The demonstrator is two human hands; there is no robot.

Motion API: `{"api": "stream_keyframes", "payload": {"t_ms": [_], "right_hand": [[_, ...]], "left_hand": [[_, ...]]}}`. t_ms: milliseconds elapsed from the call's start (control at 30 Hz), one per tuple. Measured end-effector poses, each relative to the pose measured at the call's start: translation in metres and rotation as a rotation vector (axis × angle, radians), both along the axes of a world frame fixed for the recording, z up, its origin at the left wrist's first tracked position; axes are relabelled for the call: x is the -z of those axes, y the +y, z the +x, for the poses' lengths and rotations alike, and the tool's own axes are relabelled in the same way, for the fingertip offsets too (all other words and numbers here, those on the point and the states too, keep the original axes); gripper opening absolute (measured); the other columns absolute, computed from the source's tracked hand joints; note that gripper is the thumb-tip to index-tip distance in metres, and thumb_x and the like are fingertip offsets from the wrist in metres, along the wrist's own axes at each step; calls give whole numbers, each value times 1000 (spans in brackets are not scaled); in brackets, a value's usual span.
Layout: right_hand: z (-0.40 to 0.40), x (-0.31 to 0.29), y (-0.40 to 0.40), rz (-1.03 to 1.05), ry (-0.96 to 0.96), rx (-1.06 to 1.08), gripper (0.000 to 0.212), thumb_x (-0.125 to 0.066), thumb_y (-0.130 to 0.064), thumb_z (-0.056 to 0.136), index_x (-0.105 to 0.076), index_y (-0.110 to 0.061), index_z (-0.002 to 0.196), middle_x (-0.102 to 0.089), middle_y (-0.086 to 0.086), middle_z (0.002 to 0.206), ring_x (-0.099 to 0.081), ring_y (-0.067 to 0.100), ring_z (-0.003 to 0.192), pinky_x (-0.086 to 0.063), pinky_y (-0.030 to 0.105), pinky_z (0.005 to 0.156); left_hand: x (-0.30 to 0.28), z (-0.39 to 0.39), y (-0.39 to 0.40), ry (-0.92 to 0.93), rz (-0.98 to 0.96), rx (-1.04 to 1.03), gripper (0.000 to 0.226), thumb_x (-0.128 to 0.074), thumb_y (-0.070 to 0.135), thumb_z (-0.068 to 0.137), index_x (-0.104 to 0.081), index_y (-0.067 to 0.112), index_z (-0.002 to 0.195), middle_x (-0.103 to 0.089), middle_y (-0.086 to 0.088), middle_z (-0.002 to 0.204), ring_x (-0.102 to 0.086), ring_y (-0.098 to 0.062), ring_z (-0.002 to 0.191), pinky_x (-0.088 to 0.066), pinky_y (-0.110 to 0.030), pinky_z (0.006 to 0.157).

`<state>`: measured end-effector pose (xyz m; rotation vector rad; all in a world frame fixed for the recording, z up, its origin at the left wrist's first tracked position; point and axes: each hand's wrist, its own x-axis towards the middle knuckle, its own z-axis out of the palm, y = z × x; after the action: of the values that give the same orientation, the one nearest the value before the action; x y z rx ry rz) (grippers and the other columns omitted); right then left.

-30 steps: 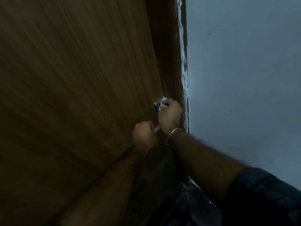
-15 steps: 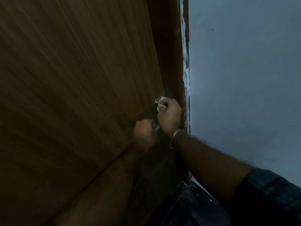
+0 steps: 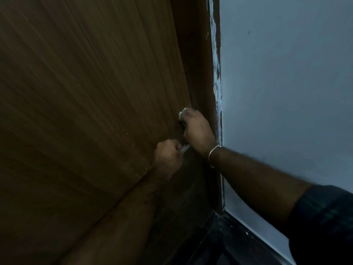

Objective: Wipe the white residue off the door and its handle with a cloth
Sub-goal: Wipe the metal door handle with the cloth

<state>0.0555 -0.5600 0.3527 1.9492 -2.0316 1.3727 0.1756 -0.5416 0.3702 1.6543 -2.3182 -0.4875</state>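
A brown wooden door [image 3: 91, 96] fills the left of the head view. Its metal lever handle [image 3: 185, 148] shows only as a short silver piece between my hands. My left hand [image 3: 168, 159] is closed around the lever's end. My right hand [image 3: 197, 131], with a metal bangle on the wrist, is closed on a small white cloth [image 3: 183, 111] and presses it against the handle's base plate, which is hidden under the hand. A few pale specks [image 3: 146, 168] dot the door near my left wrist.
The brown door frame [image 3: 198, 64] stands right of the door, with white smears [image 3: 216, 73] along its edge by the pale blue wall [image 3: 286, 83]. A dark floor [image 3: 229, 243] lies at the bottom right.
My right hand has slid the cloth up over the base plate, which showed as bare metal a second ago. The left hand has stayed on the lever.
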Motion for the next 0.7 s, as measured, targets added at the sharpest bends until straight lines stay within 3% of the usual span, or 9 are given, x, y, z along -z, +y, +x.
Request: {"api": "stream_keyframes", "payload": {"t_ms": [133,267,400,467,533,600,700], "right_hand": [[-4,-4,0,-7,-146,96,24,-62,3,85,-66,-6,107,-60,8,119,-59,19,107,-48,26,98],[-13,-6,0,17,180,-61,25,-57,1,88,-64,-6,111,-57,10,119,-56,24,106,-43,26,93],[-23,2,2,59,616,-259,27,-48,-12,97,-63,-4,117,-56,12,125,-51,26,116,-48,37,94],[-25,12,5,162,689,-315,25,-49,-13,97,-63,-6,116,-58,10,123,-51,24,114,-51,35,88],[-24,17,4,229,495,-282,22,-54,-10,94,-64,-10,113,-59,9,123,-55,22,113,-50,35,93],[-19,21,6,236,82,-137,21,-60,-6,89,-66,-12,109,-61,8,124,-57,21,115,-47,34,101],[-18,25,12,-9,-384,217,21,-62,-2,87,-69,-12,105,-64,4,119,-59,15,109,-49,23,96]], "left_hand": [[4,2,0,28,-13,16,14,-56,10,95,-70,9,99,-70,-8,104,-65,-21,99,-48,-25,83],[7,2,2,41,-22,11,15,-55,10,95,-70,11,97,-70,-7,102,-66,-19,95,-50,-24,81],[10,2,1,41,-32,1,12,-57,10,93,-68,15,90,-69,-4,97,-64,-18,91,-45,-22,76],[11,3,2,33,-24,2,12,-58,11,92,-64,20,87,-66,0,94,-61,-13,87,-43,-21,73],[12,3,1,42,-27,3,13,-58,11,93,-63,21,86,-65,1,94,-60,-12,87,-44,-21,72],[13,4,1,35,-24,8,12,-58,10,93,-64,19,87,-66,0,94,-62,-14,88,-48,-24,74],[13,3,0,40,-5,31,11,-56,10,94,-67,13,93,-68,-5,97,-64,-20,92,-55,-34,84]]}}
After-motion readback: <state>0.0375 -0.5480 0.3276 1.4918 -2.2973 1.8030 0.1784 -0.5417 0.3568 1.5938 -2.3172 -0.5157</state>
